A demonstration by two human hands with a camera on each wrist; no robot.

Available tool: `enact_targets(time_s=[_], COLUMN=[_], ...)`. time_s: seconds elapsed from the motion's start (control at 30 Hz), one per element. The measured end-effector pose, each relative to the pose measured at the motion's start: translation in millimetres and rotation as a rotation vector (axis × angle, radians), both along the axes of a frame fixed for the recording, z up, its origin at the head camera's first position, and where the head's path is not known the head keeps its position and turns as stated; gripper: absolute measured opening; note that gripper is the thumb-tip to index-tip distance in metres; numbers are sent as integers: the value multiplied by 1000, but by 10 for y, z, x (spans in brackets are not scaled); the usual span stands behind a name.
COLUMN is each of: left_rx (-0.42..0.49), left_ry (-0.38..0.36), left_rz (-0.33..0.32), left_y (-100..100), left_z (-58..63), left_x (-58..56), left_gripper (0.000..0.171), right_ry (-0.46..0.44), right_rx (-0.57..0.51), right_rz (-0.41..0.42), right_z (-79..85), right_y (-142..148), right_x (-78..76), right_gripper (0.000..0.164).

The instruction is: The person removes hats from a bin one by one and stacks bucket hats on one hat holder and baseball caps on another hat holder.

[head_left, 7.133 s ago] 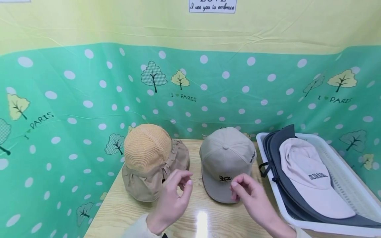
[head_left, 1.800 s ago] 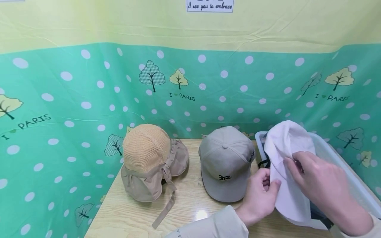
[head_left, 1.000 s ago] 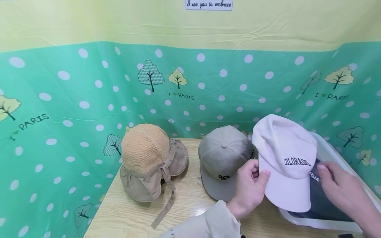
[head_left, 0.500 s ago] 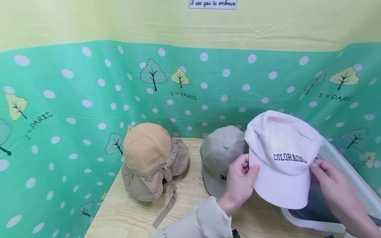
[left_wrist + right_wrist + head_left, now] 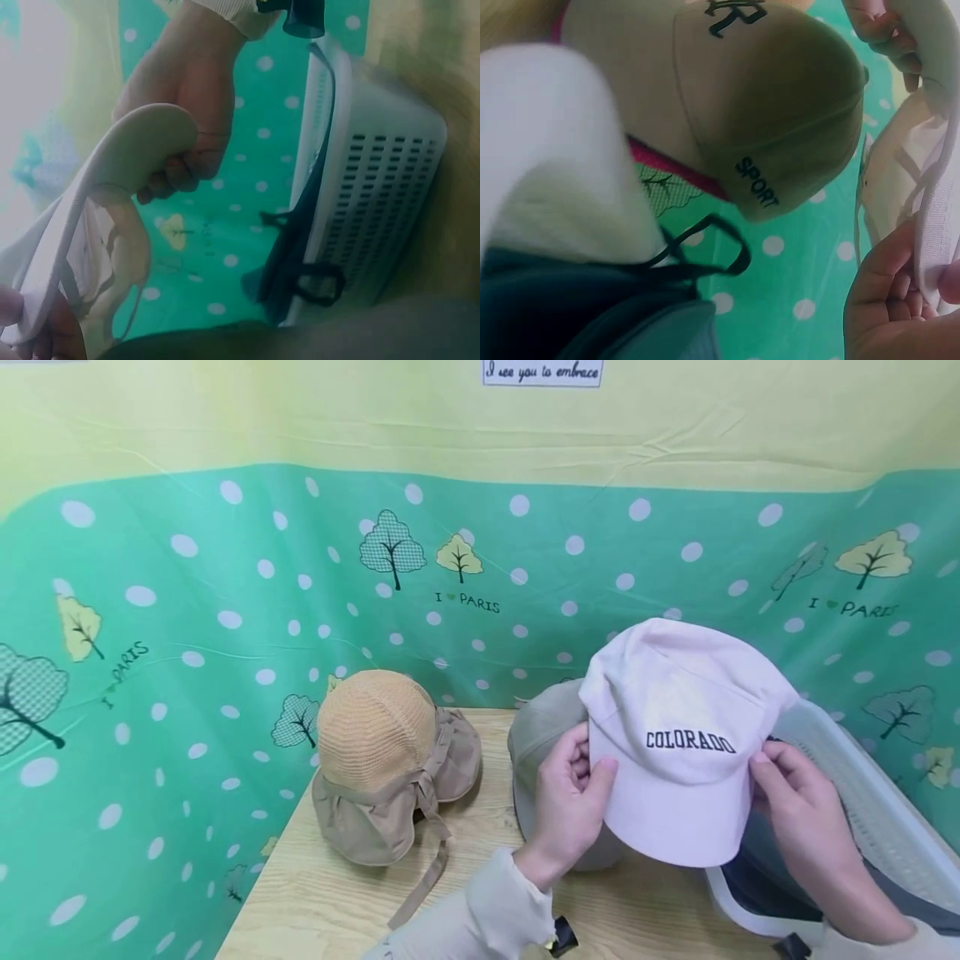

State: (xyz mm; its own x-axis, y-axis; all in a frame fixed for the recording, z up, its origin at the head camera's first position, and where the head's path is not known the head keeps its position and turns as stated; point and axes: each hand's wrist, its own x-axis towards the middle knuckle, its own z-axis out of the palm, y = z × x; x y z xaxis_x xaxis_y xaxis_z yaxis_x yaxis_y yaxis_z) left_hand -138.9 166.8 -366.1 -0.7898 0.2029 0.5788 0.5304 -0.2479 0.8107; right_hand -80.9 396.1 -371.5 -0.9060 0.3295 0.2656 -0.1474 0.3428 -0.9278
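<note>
The person's left arm [image 5: 476, 910] and right arm [image 5: 862, 897] reach forward, angling inward; left hand [image 5: 566, 802] and right hand [image 5: 810, 818] sit about level, both pinching, thumbs in front, fingers curled.

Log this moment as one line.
left hand: pinches white cap; right hand: holds white cap; gray cap: partly hidden; basket: dark hats inside

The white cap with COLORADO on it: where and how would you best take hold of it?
Probably by the side edges of the white cap's brim, near the crown, one hand from each side. The brim looks thin and firm enough to pinch; the crown looks soft and creased. The left hand and right hand grip about there, leaving the lettering uncovered.
</note>
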Motion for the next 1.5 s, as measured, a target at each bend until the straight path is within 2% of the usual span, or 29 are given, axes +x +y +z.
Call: enact_targets(time_s=[0.1,0.17,0.33,0.57,0.7,0.83,0.93,1.07,1.2,1.33,1.43,1.5], left_rx=[-10,-14,-3,-14,-29,-62,-78,-69,-62,-100,-140,-159], left_ry=[4,27,78,78,41,-27,-64,-76,-94,-147,-194,-213], left_rz=[14,30,54,87,107,119,122,107,103,128,139,143], left_y=[-60,-98,-200,-360,-452,-536,-583,-605,-616,-627,-635,-643], left_z=[25,41,81,86,73,49,19,-45,-134,-194,-206,-168], left_x=[-35,-63,-128,-198,-245,-282,-298,-316,-334,-350,-354,-325], left_gripper=[40,44,49,55,58,61,62,60,57,56,54,52], right_ry=[-3,9,54,109,131,134,117,64,-10,-79,-120,-141], right_rx=[94,114,88,21,17,51,75,104,75,25,2,-15], right_rz=[-19,-20,8,51,69,75,82,80,84,73,63,58], right_z=[46,69,114,165,170,155,130,82,28,-15,-56,-88], right_y=[-69,-114,-235,-392,-467,-543,-586,-616,-642,-650,-649,-655], right_x=[-32,-51,-106,-198,-262,-326,-356,-369,-379,-394,-418,-439], right_gripper=[21,21,20,20,20,20,24,30,34,36,37,37])
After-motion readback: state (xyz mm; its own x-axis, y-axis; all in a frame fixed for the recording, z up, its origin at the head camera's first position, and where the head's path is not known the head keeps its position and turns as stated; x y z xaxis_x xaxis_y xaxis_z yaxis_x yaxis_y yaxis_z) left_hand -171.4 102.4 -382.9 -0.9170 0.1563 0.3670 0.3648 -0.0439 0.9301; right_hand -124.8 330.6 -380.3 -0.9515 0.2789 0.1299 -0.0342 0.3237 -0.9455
